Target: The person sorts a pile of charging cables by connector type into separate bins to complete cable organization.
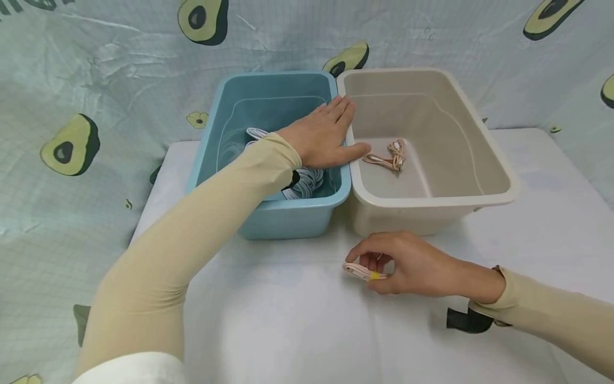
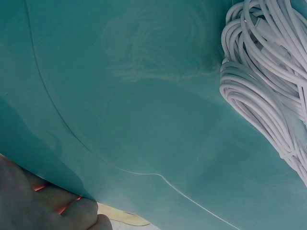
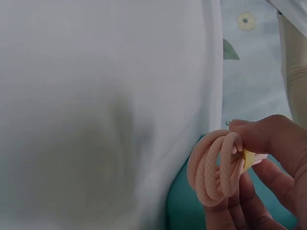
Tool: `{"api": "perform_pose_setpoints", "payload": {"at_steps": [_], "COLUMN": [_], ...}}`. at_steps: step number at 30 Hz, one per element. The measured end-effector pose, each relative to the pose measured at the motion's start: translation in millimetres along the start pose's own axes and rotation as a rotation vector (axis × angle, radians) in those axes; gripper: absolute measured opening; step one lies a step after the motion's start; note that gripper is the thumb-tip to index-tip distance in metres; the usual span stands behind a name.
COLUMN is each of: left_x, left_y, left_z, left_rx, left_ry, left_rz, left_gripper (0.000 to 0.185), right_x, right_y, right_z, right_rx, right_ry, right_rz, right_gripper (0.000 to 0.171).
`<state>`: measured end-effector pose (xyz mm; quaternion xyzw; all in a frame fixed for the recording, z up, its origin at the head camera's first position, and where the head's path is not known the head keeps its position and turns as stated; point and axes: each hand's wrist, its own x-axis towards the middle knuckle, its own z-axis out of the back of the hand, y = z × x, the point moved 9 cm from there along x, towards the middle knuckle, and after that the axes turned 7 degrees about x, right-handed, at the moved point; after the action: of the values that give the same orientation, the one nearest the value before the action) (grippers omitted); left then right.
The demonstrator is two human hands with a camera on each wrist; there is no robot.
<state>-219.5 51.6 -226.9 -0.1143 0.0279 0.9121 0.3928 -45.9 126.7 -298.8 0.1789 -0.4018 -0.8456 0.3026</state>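
Observation:
My right hand (image 1: 408,266) holds a coiled pink cable (image 1: 361,272) between thumb and fingers, in front of the bins and above the white cloth. In the right wrist view, the cable (image 3: 216,167) shows braided loops with a yellow band round them. My left hand (image 1: 326,133), fingers straight, rests across the adjoining rims of a blue bin (image 1: 292,218) and a beige bin (image 1: 431,202). Bundled white cables (image 1: 307,182) lie in the blue bin, partly hidden by the left arm; the left wrist view shows their loops (image 2: 268,96). A pinkish-brown cable bundle (image 1: 394,156) lies on the beige bin's floor.
The two bins stand side by side at the back of a table covered with a white cloth (image 1: 288,309). Behind it hangs a pale sheet printed with avocados (image 1: 71,145). A black strap (image 1: 470,321) hangs at the right wrist.

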Motion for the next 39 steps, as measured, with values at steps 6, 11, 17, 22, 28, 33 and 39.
{"api": "perform_pose_setpoints", "payload": {"at_steps": [6, 11, 17, 22, 28, 33, 39], "left_x": [0.9, 1.9, 1.9, 1.9, 1.8, 1.4, 0.4], "left_y": [1.0, 0.6, 1.5, 1.8, 1.0, 1.3, 1.1], "left_z": [-2.7, -4.0, -4.0, -3.2, -1.8, -0.8, -0.6], "left_rx": [-0.002, 0.002, 0.000, 0.002, 0.007, 0.009, 0.008], "left_ry": [0.003, 0.007, 0.005, -0.003, -0.007, -0.009, -0.010], "left_rz": [0.000, -0.004, -0.002, -0.001, -0.003, 0.001, 0.002], "left_gripper": [0.094, 0.094, 0.095, 0.095, 0.095, 0.095, 0.095], "right_x": [2, 3, 2, 2, 3, 4, 6], "right_y": [14, 27, 46, 58, 74, 86, 97], "right_z": [7, 12, 19, 27, 40, 54, 67], "right_rx": [0.069, 0.081, 0.053, 0.042, 0.028, -0.007, -0.051], "right_ry": [0.035, 0.048, 0.073, 0.086, 0.078, 0.039, 0.018], "right_rz": [0.017, 0.019, 0.050, 0.042, 0.070, 0.086, 0.118], "right_gripper": [0.039, 0.041, 0.041, 0.041, 0.039, 0.039, 0.039]}}
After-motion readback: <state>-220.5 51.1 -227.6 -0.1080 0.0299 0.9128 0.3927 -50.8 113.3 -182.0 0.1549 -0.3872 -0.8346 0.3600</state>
